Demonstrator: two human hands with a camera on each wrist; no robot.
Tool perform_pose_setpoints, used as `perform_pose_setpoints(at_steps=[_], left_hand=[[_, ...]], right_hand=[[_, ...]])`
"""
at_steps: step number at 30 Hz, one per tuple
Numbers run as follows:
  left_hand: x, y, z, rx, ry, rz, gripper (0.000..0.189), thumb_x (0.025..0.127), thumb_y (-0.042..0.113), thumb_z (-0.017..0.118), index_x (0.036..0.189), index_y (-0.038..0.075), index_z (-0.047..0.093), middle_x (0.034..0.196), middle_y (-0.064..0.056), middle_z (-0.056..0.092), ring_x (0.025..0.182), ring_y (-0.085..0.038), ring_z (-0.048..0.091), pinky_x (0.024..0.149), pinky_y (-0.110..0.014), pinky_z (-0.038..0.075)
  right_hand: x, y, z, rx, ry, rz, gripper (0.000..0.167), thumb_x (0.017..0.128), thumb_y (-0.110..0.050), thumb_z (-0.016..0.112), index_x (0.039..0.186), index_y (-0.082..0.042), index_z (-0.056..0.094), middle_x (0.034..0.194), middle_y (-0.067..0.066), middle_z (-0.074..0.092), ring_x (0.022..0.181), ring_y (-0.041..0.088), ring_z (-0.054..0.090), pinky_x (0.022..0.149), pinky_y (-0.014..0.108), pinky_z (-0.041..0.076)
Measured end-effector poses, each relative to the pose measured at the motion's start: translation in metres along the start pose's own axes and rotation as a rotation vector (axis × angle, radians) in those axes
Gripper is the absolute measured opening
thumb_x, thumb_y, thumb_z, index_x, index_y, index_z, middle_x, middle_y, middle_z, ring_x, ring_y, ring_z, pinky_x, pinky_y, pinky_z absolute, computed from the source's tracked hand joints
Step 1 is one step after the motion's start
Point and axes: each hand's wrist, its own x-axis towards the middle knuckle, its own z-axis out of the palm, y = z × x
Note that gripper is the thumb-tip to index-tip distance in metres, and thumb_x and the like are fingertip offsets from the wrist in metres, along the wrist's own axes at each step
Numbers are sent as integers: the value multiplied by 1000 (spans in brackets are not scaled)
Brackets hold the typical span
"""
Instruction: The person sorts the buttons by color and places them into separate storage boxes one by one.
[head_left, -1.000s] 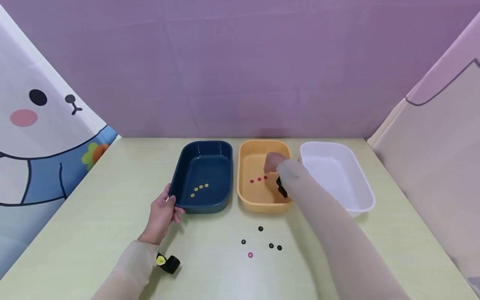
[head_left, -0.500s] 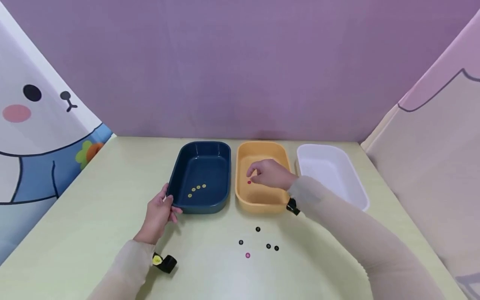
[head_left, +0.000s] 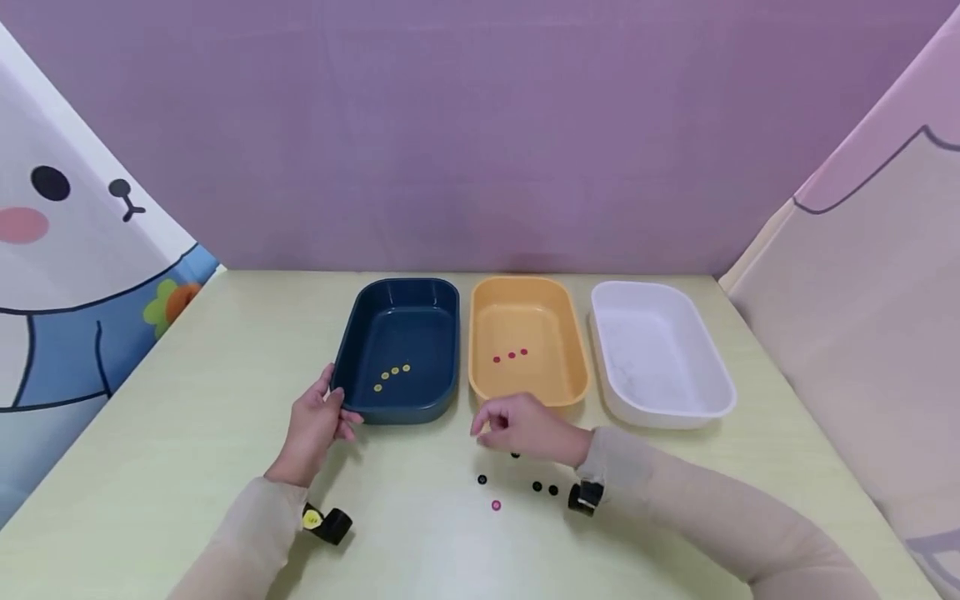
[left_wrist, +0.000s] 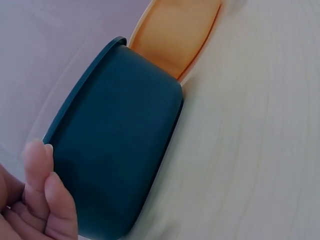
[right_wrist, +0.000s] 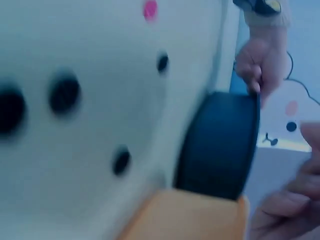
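While gripping dark-blue oblong plastic tray point(head_left: 408, 413) with left hand point(head_left: 313, 425), withdraws relaxed, empty-looking right hand point(head_left: 527, 427) to six o'clock of orange oblong tray point(head_left: 527, 321), leaving three round pink buttons point(head_left: 512, 355) placed.

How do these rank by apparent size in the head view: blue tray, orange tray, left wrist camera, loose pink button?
1. Blue tray and orange tray: too alike to rank
2. Left wrist camera
3. Loose pink button

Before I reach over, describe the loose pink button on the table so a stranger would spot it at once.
Find the orange tray, the middle of three. On the table in front of it lie four black buttons and the pink button: the only pink one there, and lowest in the head view.
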Motion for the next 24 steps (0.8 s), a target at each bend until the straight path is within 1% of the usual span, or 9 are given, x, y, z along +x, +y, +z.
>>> perform_pose_setpoints(at_steps=[2,4,5,7,10,14,19,21,24], left_hand=[[0,0,1,-9,-8,-4,55,105,10,28,155,13,5,57,3,58,45,-4,54,48,-19,47],[0,1,1,-10,-10,-3,56,105,10,29,155,14,4,57,3,57,46,-4,55,49,-19,48],[0,2,0,-9,-10,-2,56,105,10,29,155,14,4,57,3,57,47,-4,55,49,-19,48],[0,3,-1,-2,-7,-5,56,105,11,29,155,14,4,58,3,57,48,-4,56,50,-19,49],[0,3,-1,16,-7,-22,56,105,12,28,155,16,3,59,3,57,48,-4,56,50,-19,49],[-1,1,-2,11,-21,-39,56,105,13,28,155,17,2,59,3,58,47,-4,55,51,-19,49],[-2,-1,-4,-21,-44,-48,57,106,13,28,155,18,0,59,4,59,45,-3,53,51,-18,48],[-2,-1,-4,-26,-48,-48,57,106,14,28,155,19,-1,59,5,59,44,-3,53,51,-18,47],[-2,0,-3,-26,-48,-41,56,106,14,28,155,18,0,58,5,59,44,-3,52,50,-18,47]], right_hand=[[-3,5,5,-24,-107,61,8,85,-4,69,93,-4,71,60,-7,46,54,6,43,55,20,35],[-5,8,8,-61,-198,123,10,82,-5,71,92,-9,71,59,-7,46,54,5,42,55,20,34],[-5,9,10,-75,-234,155,11,81,-6,73,90,-11,71,59,-7,47,54,5,42,55,20,34],[-6,11,13,-103,-279,206,13,78,-6,77,86,-15,71,59,-7,49,55,5,43,55,20,34],[-8,14,18,-152,-307,254,15,75,-8,80,82,-16,70,61,-6,52,57,5,45,56,20,36],[-10,15,24,-252,-296,270,15,74,-10,81,79,-18,69,63,-6,51,61,6,45,61,21,38],[-12,13,27,-391,-292,259,15,77,-11,78,78,-21,67,71,-10,54,69,8,46,66,24,39],[-12,11,26,-425,-304,245,15,77,-10,77,79,-21,67,75,-13,55,72,8,47,69,24,39],[-13,10,26,-440,-321,211,15,77,-12,78,79,-22,67,74,-13,54,72,7,46,70,23,39]])
